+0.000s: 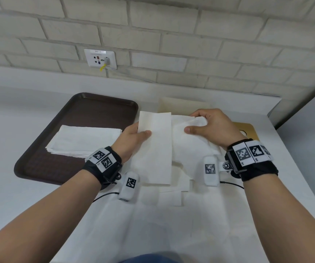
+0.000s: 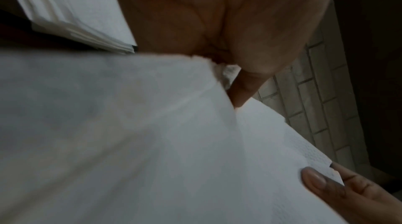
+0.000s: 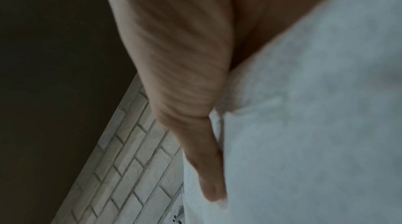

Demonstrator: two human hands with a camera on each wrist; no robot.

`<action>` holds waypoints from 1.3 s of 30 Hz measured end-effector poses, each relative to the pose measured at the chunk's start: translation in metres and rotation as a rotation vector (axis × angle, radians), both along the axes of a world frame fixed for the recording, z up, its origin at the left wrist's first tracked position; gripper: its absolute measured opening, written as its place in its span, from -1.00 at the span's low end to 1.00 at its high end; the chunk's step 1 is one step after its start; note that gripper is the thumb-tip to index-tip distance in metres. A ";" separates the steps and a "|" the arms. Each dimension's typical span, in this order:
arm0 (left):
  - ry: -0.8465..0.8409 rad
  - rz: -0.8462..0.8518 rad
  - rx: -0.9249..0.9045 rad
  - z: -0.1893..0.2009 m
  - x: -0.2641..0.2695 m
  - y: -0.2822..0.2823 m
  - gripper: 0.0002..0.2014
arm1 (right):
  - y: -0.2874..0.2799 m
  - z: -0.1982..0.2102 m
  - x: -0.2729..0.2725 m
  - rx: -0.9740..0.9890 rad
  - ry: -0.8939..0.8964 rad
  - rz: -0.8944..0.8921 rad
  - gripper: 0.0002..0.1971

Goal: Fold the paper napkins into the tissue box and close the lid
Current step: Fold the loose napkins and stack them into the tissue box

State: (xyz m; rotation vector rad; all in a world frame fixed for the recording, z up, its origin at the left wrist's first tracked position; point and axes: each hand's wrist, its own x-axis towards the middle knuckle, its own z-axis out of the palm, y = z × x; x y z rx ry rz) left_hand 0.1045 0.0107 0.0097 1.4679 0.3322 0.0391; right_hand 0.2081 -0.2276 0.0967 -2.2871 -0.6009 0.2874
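From here the napkin [image 1: 155,147] hides the left hand [image 1: 132,138] fingers. At two o'clock, the right hand [image 1: 212,128] covers most of the tissue box [image 1: 246,128]. Both wrist views are blurred.

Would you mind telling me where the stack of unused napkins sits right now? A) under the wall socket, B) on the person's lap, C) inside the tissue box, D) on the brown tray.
D: the napkin stack lies flat on the brown tray, left of both hands.
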 end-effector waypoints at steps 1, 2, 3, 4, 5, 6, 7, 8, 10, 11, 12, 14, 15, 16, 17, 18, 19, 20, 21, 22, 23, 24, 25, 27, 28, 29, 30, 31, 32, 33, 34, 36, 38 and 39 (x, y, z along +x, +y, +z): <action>0.008 0.012 -0.024 0.002 0.000 0.000 -0.71 | -0.003 0.002 0.000 -0.004 -0.022 -0.014 -0.82; 0.015 0.030 -0.045 0.004 0.000 0.001 -0.70 | -0.007 0.005 -0.001 -0.003 -0.052 -0.032 -0.83; 0.020 0.051 -0.063 0.006 0.000 0.002 -0.70 | -0.013 0.009 -0.001 0.001 -0.090 -0.057 -0.84; 0.023 0.073 -0.075 0.009 -0.001 0.004 -0.70 | -0.020 0.013 -0.002 0.014 -0.128 -0.083 -0.83; 0.023 0.093 -0.085 0.011 -0.002 0.007 -0.70 | -0.027 0.018 -0.003 0.044 -0.156 -0.110 -0.82; 0.021 0.112 -0.091 0.013 -0.003 0.010 -0.70 | -0.034 0.022 -0.003 0.089 -0.168 -0.135 -0.80; 0.017 0.130 -0.096 0.013 -0.004 0.013 -0.70 | -0.040 0.027 -0.004 0.153 -0.164 -0.154 -0.79; 0.014 0.152 -0.098 0.014 -0.004 0.016 -0.71 | -0.045 0.032 -0.006 0.236 -0.144 -0.159 -0.81; 0.004 0.192 -0.107 0.014 -0.003 0.020 -0.71 | -0.051 0.041 -0.010 0.423 -0.100 -0.143 -0.83; -0.003 0.199 -0.112 0.015 -0.003 0.020 -0.70 | -0.052 0.045 -0.012 0.515 -0.080 -0.131 -0.83; -0.010 0.198 -0.113 0.016 -0.002 0.020 -0.70 | -0.052 0.050 -0.015 0.612 -0.050 -0.117 -0.82; -0.018 0.180 -0.098 0.019 -0.001 0.016 -0.70 | -0.050 0.058 -0.019 0.764 0.018 -0.083 -0.82; -0.023 0.170 -0.087 0.020 -0.001 0.013 -0.69 | -0.048 0.060 -0.020 0.807 0.046 -0.069 -0.83; -0.027 0.158 -0.077 0.022 0.000 0.010 -0.69 | -0.046 0.062 -0.022 0.837 0.076 -0.052 -0.84; -0.033 0.142 -0.069 0.024 0.001 0.007 -0.69 | -0.043 0.063 -0.023 0.853 0.100 -0.037 -0.85; -0.037 0.128 -0.065 0.026 0.002 0.003 -0.70 | -0.040 0.062 -0.024 0.860 0.125 -0.026 -0.85; -0.042 0.120 -0.073 0.027 0.004 0.000 -0.71 | -0.036 0.059 -0.023 0.850 0.143 -0.023 -0.85; -0.037 0.123 -0.082 0.027 0.005 -0.003 -0.73 | -0.032 0.055 -0.023 0.826 0.157 -0.032 -0.83; -0.029 0.127 -0.091 0.028 0.005 -0.006 -0.75 | -0.027 0.050 -0.022 0.795 0.167 -0.047 -0.82; -0.021 0.124 -0.096 0.029 0.005 -0.010 -0.76 | -0.022 0.044 -0.021 0.768 0.179 -0.063 -0.81; -0.017 0.104 -0.106 0.029 0.006 -0.013 -0.75 | -0.018 0.038 -0.020 0.743 0.194 -0.074 -0.81; -0.010 0.081 -0.110 0.029 0.005 -0.017 -0.73 | -0.013 0.031 -0.019 0.712 0.208 -0.078 -0.80; -0.008 0.068 -0.116 0.029 0.004 -0.020 -0.72 | -0.011 0.025 -0.017 0.667 0.212 -0.078 -0.80; -0.001 0.048 -0.131 0.030 0.001 -0.025 -0.72 | -0.007 0.013 -0.013 0.553 0.185 -0.073 -0.78; 0.002 0.039 -0.144 0.029 -0.001 -0.027 -0.70 | -0.005 0.009 -0.011 0.507 0.170 -0.073 -0.78; 0.007 0.025 -0.157 0.026 -0.001 -0.028 -0.70 | -0.004 0.006 -0.011 0.477 0.158 -0.076 -0.80; 0.016 0.018 -0.173 0.025 -0.001 -0.029 -0.74 | -0.003 0.003 -0.010 0.455 0.147 -0.082 -0.81; 0.032 0.004 -0.197 0.027 -0.002 -0.030 -0.75 | -0.002 0.002 -0.010 0.436 0.136 -0.086 -0.81; 0.042 -0.007 -0.213 0.028 -0.004 -0.031 -0.71 | -0.001 0.000 -0.010 0.422 0.123 -0.088 -0.82; 0.041 -0.026 -0.206 0.025 -0.005 -0.030 -0.65 | 0.001 -0.001 -0.010 0.414 0.112 -0.091 -0.82; 0.023 -0.043 -0.183 0.023 -0.005 -0.031 -0.62 | 0.001 -0.003 -0.010 0.409 0.103 -0.096 -0.81; -0.041 -0.064 -0.094 0.017 -0.005 -0.030 -0.57 | 0.002 -0.004 -0.009 0.398 0.097 -0.108 -0.80; -0.072 -0.086 -0.049 0.012 -0.005 -0.030 -0.52 | 0.000 -0.003 -0.008 0.389 0.101 -0.120 -0.78; -0.082 -0.094 -0.043 0.010 -0.005 -0.029 -0.52 | -0.002 -0.001 -0.009 0.395 0.110 -0.123 -0.79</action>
